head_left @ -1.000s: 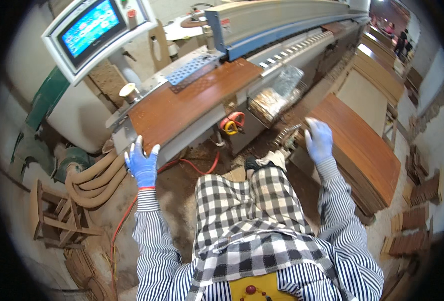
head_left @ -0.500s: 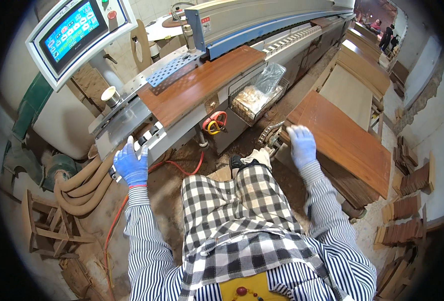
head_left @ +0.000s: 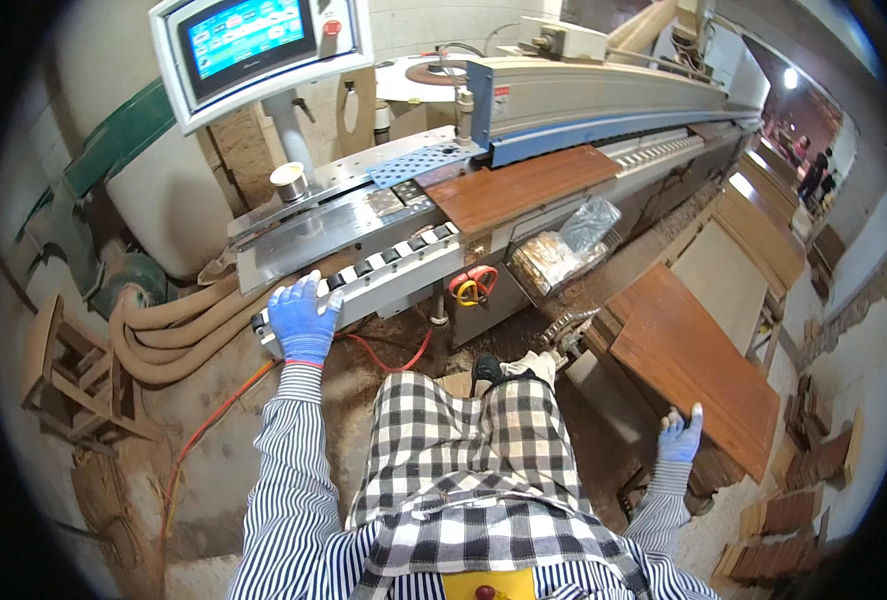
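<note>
My left hand (head_left: 303,322), in a blue-and-white glove, rests on the near end of a rail with black and white rollers (head_left: 388,256), its fingers spread. At the right, my gloved right hand (head_left: 679,438) grips the near edge of a reddish-brown wooden board (head_left: 703,365). That board lies askew on top of a stack of similar boards, and the fingers under its edge are hidden. Another brown board (head_left: 523,188) lies flat on the long machine's bed, its far edge beside the blue guard (head_left: 583,138). Neither hand touches it.
A control screen (head_left: 250,40) stands over the machine at upper left. Red- and yellow-handled scissors (head_left: 473,286) hang below the bed beside a wire basket (head_left: 561,262) with plastic bags. Thick hoses (head_left: 178,345) and a wooden stool (head_left: 83,375) are at left. Two people are far off at right.
My right hand has moved nearer to me and taken hold of the stack's top board, now turned askew. On the machine, the other board has slid farther along, baring more rollers.
</note>
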A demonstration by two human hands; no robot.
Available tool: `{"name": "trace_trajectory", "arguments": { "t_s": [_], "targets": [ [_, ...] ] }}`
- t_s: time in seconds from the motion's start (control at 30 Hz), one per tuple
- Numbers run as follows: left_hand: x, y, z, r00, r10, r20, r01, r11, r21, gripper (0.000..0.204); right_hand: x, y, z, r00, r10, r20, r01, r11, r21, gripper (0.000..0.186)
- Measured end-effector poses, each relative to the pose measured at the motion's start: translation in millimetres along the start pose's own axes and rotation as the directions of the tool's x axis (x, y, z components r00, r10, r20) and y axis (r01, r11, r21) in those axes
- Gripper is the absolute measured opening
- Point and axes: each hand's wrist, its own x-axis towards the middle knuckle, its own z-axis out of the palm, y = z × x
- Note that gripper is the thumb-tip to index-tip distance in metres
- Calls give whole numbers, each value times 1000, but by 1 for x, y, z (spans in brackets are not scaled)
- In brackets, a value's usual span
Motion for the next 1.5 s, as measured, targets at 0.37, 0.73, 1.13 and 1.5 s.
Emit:
{"name": "trace_trajectory", "arguments": {
  "t_s": [0.37, 0.73, 1.13, 1.5],
  "targets": [
    [-4, -4, -9, 991, -6, 133, 13, 999, -50, 54, -47, -4, -27, 1000, -5, 9, 3, 987, 163, 36],
    [-27, 36, -65, 978, 125, 169, -65, 945, -320, 75, -87, 28, 37, 871, 44, 489, -70, 997, 34, 20],
    [-61, 16, -126, 966, 116, 230, -81, 984, -157, 66, -159, 151, 253, 359, 514, 779, -373, 844, -385, 10],
    [-50, -50, -88, 966, -179, 187, 184, 983, -12, 59, -179, 171, 306, 149, 507, 849, -540, 761, -359, 68]
  ]
}}
